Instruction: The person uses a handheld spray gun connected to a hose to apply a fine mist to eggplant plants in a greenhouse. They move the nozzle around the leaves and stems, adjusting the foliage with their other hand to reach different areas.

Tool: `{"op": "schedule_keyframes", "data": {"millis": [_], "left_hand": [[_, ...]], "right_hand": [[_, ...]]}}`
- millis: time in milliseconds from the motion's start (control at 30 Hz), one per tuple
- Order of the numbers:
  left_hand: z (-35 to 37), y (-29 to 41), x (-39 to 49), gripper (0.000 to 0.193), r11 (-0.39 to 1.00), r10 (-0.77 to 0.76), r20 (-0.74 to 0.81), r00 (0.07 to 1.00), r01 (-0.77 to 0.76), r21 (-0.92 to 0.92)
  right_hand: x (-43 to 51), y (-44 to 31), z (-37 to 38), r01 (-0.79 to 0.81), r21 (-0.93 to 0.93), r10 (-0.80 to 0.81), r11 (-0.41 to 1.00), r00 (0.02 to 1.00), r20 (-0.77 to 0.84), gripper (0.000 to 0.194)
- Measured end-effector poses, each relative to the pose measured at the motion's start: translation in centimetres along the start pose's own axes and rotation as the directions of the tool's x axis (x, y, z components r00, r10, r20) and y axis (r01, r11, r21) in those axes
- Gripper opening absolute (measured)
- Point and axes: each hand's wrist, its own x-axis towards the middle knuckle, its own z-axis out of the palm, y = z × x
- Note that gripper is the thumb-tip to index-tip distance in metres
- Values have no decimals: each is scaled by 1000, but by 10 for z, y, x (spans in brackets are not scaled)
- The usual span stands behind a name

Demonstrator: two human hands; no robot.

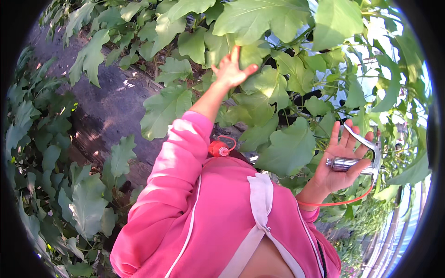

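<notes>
My left hand (231,71) reaches forward into the broad lobed leaves of what look like eggplant plants (262,19). Its fingers are spread against a leaf (255,54), and nothing shows in its grasp. Off to the right, my right hand (335,163) is palm up, holding a silver metal hand sprayer (347,164) with a cylindrical body. The thumb lies across the cylinder, while the other fingers extend behind the curved lever (359,139). An orange-red tube (337,204) runs from the sprayer past my wrist. A red bottle (219,148) with a looped red strap or tube sits at my waist.
Dark ground sheeting (114,104) covers the path to the left, with another row of leafy plants (87,205) beyond it. Dark shapes (309,97), possibly fruit, are partly hidden among stems. Bright plastic-like sheeting (382,38) shows behind the foliage at right.
</notes>
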Motion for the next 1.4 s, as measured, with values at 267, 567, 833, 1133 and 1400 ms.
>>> {"op": "schedule_keyframes", "data": {"millis": [267,567,833,1133,1400], "left_hand": [[76,46,-42,121,890,343,452,824,-130,-437],[-44,70,-23,73,806,173,940,296,-591,38],[-224,81,64,12,668,528,-371,763,-644,-373],[-224,28,175,76,815,488,506,711,-579,28],[-253,72,210,62,639,435,753,493,-759,128]], "right_hand": [[32,47,7,-106,32,102,994,988,118,67],[69,114,39,-65,115,95,991,957,-273,62],[84,139,74,179,59,-155,982,946,-286,40],[64,160,147,339,-112,-354,934,839,-412,46],[66,209,205,136,12,-128,991,955,-268,48]]}}
